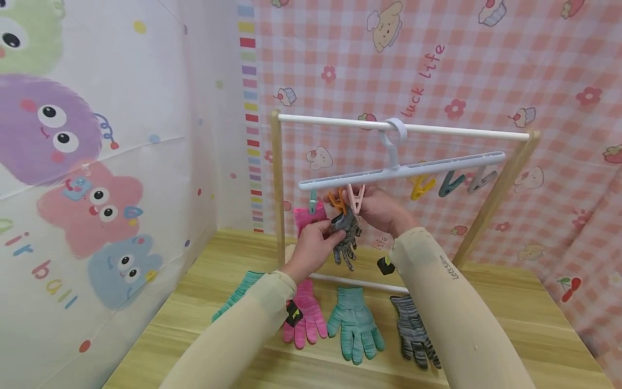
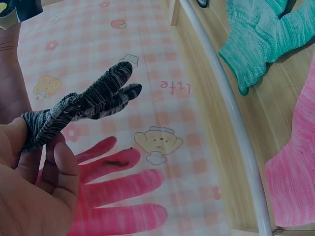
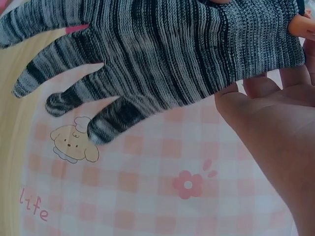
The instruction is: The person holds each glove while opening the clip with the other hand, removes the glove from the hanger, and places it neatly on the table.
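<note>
A grey-and-black striped knit glove (image 1: 346, 249) hangs fingers down under the left part of a pale blue hanger (image 1: 355, 177). My left hand (image 1: 313, 246) pinches it near the cuff between thumb and fingers. At the cuff is an orange clothespin (image 1: 337, 201), which my right hand (image 1: 381, 210) grips; the fingertips are partly hidden behind a pink clothespin (image 1: 356, 199). In the right wrist view, the orange tip of the clothespin (image 3: 301, 26) meets the glove's cuff edge. Left of it, a teal clothespin (image 1: 312, 202) holds a pink glove (image 1: 302, 217), partly behind my left hand.
The hanger hooks over a white rod (image 1: 330, 121) on a wooden-sided rack (image 1: 277, 178). Yellow (image 1: 423, 187), dark teal (image 1: 452, 183) and grey (image 1: 482, 179) clothespins hang at right. On the table lie teal (image 1: 355, 324), pink (image 1: 307, 313) and striped (image 1: 413, 327) gloves, plus another teal glove (image 1: 240, 292).
</note>
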A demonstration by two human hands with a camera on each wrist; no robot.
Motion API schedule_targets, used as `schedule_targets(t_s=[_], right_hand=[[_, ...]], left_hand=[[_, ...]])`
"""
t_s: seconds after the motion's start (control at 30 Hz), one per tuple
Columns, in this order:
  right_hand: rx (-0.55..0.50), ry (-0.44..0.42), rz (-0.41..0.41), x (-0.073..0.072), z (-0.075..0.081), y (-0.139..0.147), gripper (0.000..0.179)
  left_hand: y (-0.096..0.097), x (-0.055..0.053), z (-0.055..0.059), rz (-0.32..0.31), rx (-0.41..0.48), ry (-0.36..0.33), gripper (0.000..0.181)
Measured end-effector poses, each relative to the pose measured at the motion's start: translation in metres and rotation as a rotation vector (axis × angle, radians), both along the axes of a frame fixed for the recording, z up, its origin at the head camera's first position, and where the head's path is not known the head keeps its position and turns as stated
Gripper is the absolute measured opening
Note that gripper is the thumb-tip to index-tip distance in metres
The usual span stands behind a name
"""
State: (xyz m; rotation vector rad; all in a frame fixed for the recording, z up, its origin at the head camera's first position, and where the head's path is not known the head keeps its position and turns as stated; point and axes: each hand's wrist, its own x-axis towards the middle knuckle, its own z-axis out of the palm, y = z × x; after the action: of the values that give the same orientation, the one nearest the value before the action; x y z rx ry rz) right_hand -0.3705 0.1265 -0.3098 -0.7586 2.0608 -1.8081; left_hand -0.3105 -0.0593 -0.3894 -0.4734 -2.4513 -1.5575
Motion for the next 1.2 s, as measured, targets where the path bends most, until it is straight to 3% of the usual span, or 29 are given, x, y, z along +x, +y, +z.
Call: schedule_targets(t_s=[0.23,0.47,0.6,0.8,0.97,1.03,1.2], right_hand=[[-0.056,-0.016,-0.019,0.0,-0.001,-0.001,0.019],[-0.044,-0.001,0.006,0.002,0.001,-0.004,0.018],[-0.074,0.011,0.03,0.001,0.002,-0.007,0.018],[-0.124,0.021,0.019,0.002,-0.001,-0.011,0.023],[-0.125,-0.001,-0.048,0.005,-0.002,-0.014,0.02],[-0.115,-0.01,-0.065,0.007,-0.002,-0.015,0.018],[-0.111,0.0,-0.015,0.008,-0.004,-0.015,0.017]], left_hand=[[-0.002,0.004,-0.004,-0.006,-0.01,-0.015,0.025],[-0.003,0.013,-0.009,-0.009,0.077,-0.022,0.028],[-0.003,0.018,-0.009,-0.004,0.083,-0.008,0.028],[-0.003,0.023,-0.012,0.01,0.006,0.014,0.022],[-0.004,0.027,-0.019,0.02,-0.085,0.022,0.025],[-0.006,0.028,-0.021,0.012,-0.109,0.034,0.028],[-0.014,0.034,-0.028,-0.047,-0.109,0.029,0.03]])
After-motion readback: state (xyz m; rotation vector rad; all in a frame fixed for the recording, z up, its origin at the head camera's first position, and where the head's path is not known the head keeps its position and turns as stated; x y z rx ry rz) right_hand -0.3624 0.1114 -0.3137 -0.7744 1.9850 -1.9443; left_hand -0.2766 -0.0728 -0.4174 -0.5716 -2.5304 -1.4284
